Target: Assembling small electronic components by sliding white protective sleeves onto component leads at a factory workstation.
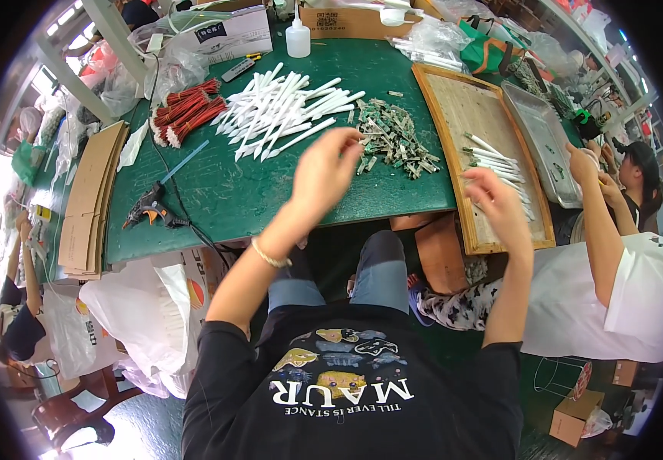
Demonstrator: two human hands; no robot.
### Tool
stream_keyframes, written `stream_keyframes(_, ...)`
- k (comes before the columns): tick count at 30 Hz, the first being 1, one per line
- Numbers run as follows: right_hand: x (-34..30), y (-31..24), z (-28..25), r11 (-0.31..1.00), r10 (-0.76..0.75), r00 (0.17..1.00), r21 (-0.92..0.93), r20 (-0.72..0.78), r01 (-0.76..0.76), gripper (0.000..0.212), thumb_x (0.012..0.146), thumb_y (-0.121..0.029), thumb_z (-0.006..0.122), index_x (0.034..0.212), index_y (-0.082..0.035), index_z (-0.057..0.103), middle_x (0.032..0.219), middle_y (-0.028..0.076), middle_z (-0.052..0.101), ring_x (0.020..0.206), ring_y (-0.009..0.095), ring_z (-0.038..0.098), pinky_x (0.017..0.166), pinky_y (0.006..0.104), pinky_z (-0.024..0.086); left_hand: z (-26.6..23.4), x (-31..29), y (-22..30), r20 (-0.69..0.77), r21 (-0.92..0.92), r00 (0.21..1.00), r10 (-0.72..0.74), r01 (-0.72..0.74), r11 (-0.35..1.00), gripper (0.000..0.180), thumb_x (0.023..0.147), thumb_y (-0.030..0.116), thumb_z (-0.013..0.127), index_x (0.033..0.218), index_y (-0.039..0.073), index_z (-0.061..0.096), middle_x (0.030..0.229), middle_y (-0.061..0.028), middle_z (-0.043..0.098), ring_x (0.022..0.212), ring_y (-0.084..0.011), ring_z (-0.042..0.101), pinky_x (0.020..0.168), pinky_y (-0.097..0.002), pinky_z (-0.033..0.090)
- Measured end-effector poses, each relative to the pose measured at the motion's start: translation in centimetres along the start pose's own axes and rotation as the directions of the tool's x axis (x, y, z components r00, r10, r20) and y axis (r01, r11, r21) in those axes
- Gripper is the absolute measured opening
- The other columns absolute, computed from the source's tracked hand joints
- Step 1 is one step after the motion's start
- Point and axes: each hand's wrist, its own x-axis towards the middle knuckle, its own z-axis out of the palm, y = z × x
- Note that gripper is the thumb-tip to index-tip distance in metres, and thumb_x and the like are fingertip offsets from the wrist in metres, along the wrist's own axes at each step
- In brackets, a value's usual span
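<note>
My left hand [327, 170] is at the near left edge of a heap of small green circuit boards [394, 136]. Its fingertips are drawn together, and what they hold, if anything, is too small to make out. Left of that heap lies a pile of white pointed plastic tubes [282, 107]. Over the near part of a wooden-framed tray [466, 222] is my right hand [500, 205], fingers loosely bent and apart, with nothing seen in them. Several white tubes with board ends [496, 162] lie in the tray just beyond that hand.
Red wire bundles [190, 111], a glue gun [152, 207] with its cord, and flattened cardboard [90, 203] lie to the left. A white bottle [298, 40] stands at the back. A metal tray [542, 146] sits beside the wooden one. A co-worker's arms [596, 199] reach in at right.
</note>
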Motion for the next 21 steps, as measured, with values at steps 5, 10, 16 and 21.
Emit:
stream_keyframes(5, 1.0, 8.4, -3.2, 0.853, -0.182, 0.980, -0.510, -0.084, 0.114, 0.015, 0.082, -0.005, 0.059, 0.097, -0.002, 0.059, 0.090, 0.013, 0.061, 0.082, 0.030, 0.059, 0.073, 0.0346, 0.045, -2.9, 1.8, -7.9, 0.019, 0.632, 0.985, 0.173, -0.146, 0.761, 0.016, 0.080, 0.015, 0.063, 0.094, 0.006, 0.061, 0.085, -0.0128, 0.060, 0.084, -0.0302, 0.058, 0.072, -0.0396, 0.048)
stream_keyframes(10, 1.7, 7.3, 0.2, 0.749, -0.314, 0.929, -0.653, -0.196, 0.115, 0.015, 0.082, -0.007, 0.059, 0.096, -0.002, 0.059, 0.091, 0.014, 0.061, 0.087, 0.030, 0.058, 0.076, 0.0372, 0.046, -2.9, 2.3, -9.3, 0.137, 0.776, 0.976, 0.168, -0.212, 0.594, 0.011, 0.080, 0.015, 0.060, 0.088, 0.007, 0.061, 0.082, -0.0088, 0.059, 0.081, -0.0256, 0.059, 0.068, -0.0370, 0.048)
stream_keyframes(16, 3.6, 1.9, 10.0, 0.899, -0.210, 0.947, -0.428, -0.244, 0.089, 0.012, 0.083, -0.011, 0.061, 0.091, -0.002, 0.060, 0.087, 0.013, 0.062, 0.083, 0.031, 0.059, 0.073, 0.0389, 0.047, -3.1, 1.8, -9.9, 0.131, 0.851, 0.984, 0.119, -0.173, 0.497, 0.015, 0.081, 0.016, 0.061, 0.088, 0.004, 0.055, 0.076, -0.0128, 0.058, 0.074, -0.0291, 0.059, 0.065, -0.0404, 0.047)
stream_keyframes(21, 4.3, 3.7, 11.5, 0.884, -0.172, 0.926, -0.467, -0.336, -0.005, 0.010, 0.082, -0.010, 0.062, 0.086, -0.002, 0.059, 0.085, 0.012, 0.060, 0.080, 0.033, 0.058, 0.071, 0.0395, 0.046, -4.3, -0.9, -3.9, 0.058, 0.618, 0.991, 0.123, -0.132, 0.775, 0.015, 0.086, 0.015, 0.058, 0.090, 0.003, 0.049, 0.066, -0.0137, 0.058, 0.056, -0.0315, 0.058, 0.051, -0.0409, 0.045)
